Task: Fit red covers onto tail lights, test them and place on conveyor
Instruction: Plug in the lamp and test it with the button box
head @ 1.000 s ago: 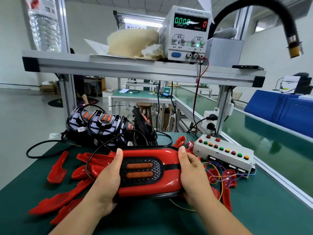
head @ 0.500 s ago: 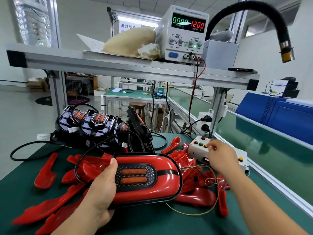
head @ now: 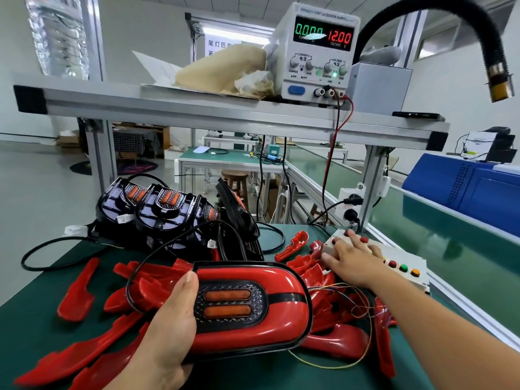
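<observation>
My left hand (head: 171, 327) grips the left end of a tail light (head: 253, 308) with its red cover fitted, holding it above the green table; two orange lenses sit in its black centre and a black cable loops from it. My right hand (head: 351, 257) rests on the white button box (head: 405, 266), its fingers stretched over the red buttons at the box's far end. Loose red covers (head: 78, 294) lie scattered around and under the tail light. Uncovered black tail lights (head: 160, 209) stand stacked behind.
A power supply (head: 318, 52) on the aluminium shelf reads 0.000 and 12.00. Thin coloured wires (head: 354, 299) run from the box. The green conveyor (head: 450, 237) passes on the right, beside a blue case (head: 472, 192). A black hose (head: 489, 52) hangs overhead.
My right hand left the tail light's right end and moved to the button box, now spread over its buttons. My left hand alone keeps holding the tail light.
</observation>
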Motion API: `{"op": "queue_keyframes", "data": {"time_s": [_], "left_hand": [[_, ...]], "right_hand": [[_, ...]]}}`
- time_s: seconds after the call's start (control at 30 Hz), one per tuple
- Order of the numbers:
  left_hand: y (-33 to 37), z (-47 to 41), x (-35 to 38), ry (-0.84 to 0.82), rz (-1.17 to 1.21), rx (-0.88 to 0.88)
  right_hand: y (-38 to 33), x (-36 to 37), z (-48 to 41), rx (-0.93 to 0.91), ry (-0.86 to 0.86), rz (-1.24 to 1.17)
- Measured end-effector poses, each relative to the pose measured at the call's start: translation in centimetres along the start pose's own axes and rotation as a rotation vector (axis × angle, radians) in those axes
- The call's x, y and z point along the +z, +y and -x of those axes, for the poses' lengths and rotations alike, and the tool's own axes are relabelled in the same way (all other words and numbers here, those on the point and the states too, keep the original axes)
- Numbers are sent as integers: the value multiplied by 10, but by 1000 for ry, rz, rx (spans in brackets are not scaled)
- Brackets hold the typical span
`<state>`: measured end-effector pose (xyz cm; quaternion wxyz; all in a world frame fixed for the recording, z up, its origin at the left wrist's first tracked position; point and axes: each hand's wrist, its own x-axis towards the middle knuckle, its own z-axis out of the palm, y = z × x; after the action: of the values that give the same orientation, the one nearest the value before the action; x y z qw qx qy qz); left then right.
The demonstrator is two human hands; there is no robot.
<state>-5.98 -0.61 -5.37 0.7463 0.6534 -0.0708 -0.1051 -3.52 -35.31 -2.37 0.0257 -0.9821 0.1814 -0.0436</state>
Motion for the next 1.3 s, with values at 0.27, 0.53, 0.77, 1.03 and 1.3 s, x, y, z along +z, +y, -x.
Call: {"op": "queue_keyframes", "data": {"time_s": [0.27,0.53,0.77,1.03,1.3], "left_hand": [[-4,-1,-1,-4,31,43],[-10,-6,-3,43,41,61],[-20,-15,-6,-24,103,25],[-20,-16,-4,-39,265,-22],[-19,-19,-1,-80,438,-133]], "right_hand": [[-6,3,3,-61,39,189],[-5,4,6,-30,51,103],[-3,4,10,-48,56,69],[-4,6,4,-29,18,79],[-7,2,8,-38,3,101]]}}
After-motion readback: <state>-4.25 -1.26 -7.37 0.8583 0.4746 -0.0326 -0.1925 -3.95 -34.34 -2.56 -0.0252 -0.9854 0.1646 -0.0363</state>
